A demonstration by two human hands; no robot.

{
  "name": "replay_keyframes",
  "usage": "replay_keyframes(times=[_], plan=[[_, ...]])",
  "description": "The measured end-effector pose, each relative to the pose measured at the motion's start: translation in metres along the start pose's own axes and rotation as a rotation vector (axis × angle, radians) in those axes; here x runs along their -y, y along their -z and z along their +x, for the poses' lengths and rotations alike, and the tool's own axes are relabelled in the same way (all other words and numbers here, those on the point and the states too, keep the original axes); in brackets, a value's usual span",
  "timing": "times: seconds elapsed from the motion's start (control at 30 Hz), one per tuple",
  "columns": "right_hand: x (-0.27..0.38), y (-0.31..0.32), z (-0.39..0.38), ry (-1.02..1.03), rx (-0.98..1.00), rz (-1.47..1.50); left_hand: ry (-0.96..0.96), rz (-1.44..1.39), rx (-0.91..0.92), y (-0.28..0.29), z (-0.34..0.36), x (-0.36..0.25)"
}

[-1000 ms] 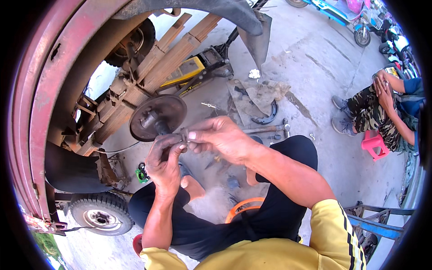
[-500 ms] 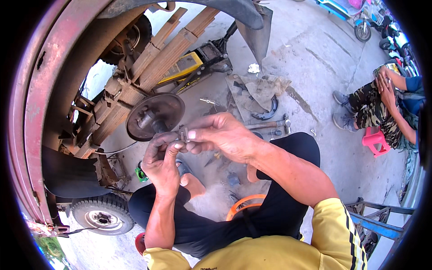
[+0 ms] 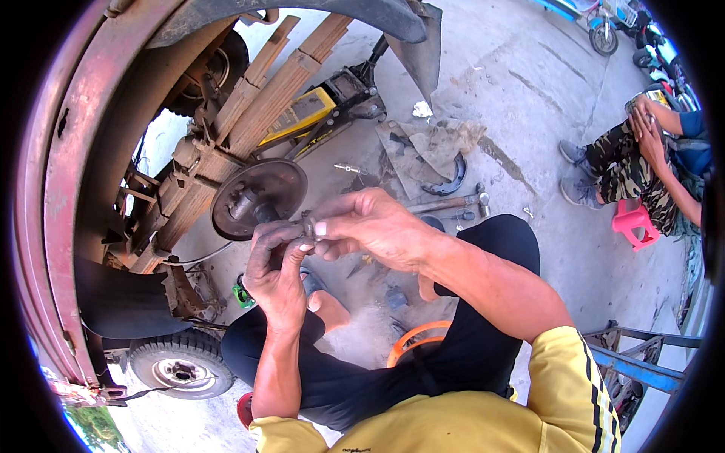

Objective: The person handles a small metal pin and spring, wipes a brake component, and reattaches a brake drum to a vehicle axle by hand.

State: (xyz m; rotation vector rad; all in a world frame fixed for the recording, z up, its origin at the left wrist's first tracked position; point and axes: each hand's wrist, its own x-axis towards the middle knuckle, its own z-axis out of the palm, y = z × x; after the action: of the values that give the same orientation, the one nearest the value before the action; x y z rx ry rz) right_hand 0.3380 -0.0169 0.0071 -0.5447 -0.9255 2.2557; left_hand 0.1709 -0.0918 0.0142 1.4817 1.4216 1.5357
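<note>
My left hand (image 3: 276, 266) and my right hand (image 3: 371, 229) meet in front of the wheel hub, fingertips pinched together. Between them is a small dark metal part (image 3: 308, 226), mostly covered by the fingers, so its kind is unclear. Both sets of fingers are smeared with black grime. Just beyond the left hand, the round rusty backing plate (image 3: 243, 205) with its axle stub sits on the vehicle's axle, apart from the fingers.
Rusty leaf springs (image 3: 264, 113) run under the red vehicle body (image 3: 72, 189). A yellow floor jack (image 3: 306, 113) stands behind. On the ground lie a curved brake shoe (image 3: 453, 180), a hammer (image 3: 451, 202) and a dirty cloth (image 3: 423, 143). At right, another person sits on a pink stool (image 3: 636, 225).
Both hands stay closed together around the small metal part, with slight finger movement. The view has shifted a little; the seated person looks unchanged.
</note>
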Motion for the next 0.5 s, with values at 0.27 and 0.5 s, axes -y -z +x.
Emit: replay_keyframes(times=[0.27,0.5], plan=[[-0.0058,0.001,0.0022,0.008,0.004,-0.009,0.103,-0.029,-0.034,-0.003,-0.0031,0.0021],[0.0017,-0.0028,-0.0001,-0.014,-0.022,-0.102,0.093,-0.077,-0.029,-0.0016,-0.0012,-0.0016]])
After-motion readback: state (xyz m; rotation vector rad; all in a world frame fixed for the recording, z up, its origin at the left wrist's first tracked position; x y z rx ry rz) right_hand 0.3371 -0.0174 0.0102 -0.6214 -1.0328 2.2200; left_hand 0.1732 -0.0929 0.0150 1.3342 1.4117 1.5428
